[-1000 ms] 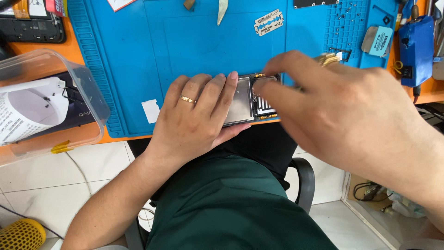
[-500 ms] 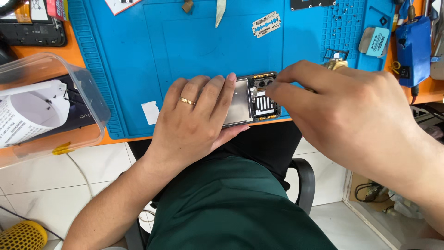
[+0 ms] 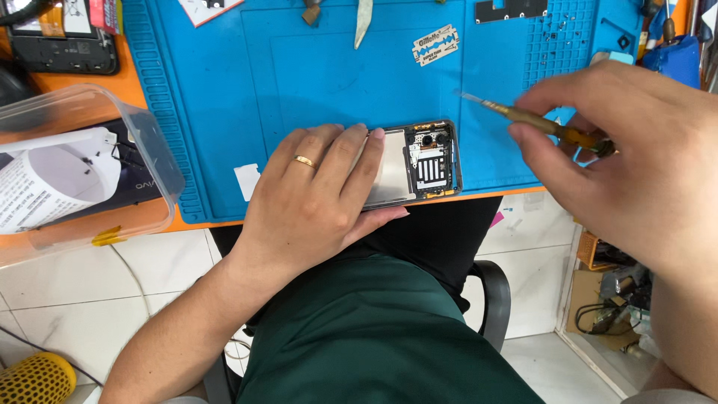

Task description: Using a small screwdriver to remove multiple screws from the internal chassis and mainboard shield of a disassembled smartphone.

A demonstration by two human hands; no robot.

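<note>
Phone [image 3: 419, 161], with its back cover off and the inner boards showing, lies at the near edge of the blue mat [image 3: 224, 97], half under the left hand [image 3: 314, 198]. The fingers of this hand are stretched flat and pressed on the phone's lower part; they do not clench, they only hold it down. A gold ring [image 3: 304, 160] is on one of them. Just beyond the fingertips the open camera end of the phone is free to see.

The right hand [image 3: 636, 164] pinches a thin brass-coloured tool [image 3: 523, 117] between thumb and fingers. Half a second ago these fingers were directly over the open end of the phone and touched it. Now they are lifted and drawn to the right, and the tool tip points in the air above the mat, near the phone's upper corner but apart from it. I judge that one small action on the board is finished, or that the hand makes a pause to look. Whether something sits on the tip, I cannot tell.

Beyond the left fingertips, farther on the mat, lies a razor blade [image 3: 436, 44]. To the left of the left wrist stands a clear plastic box [image 3: 161, 161] with papers inside, on the orange table [image 3: 127, 86].
</note>
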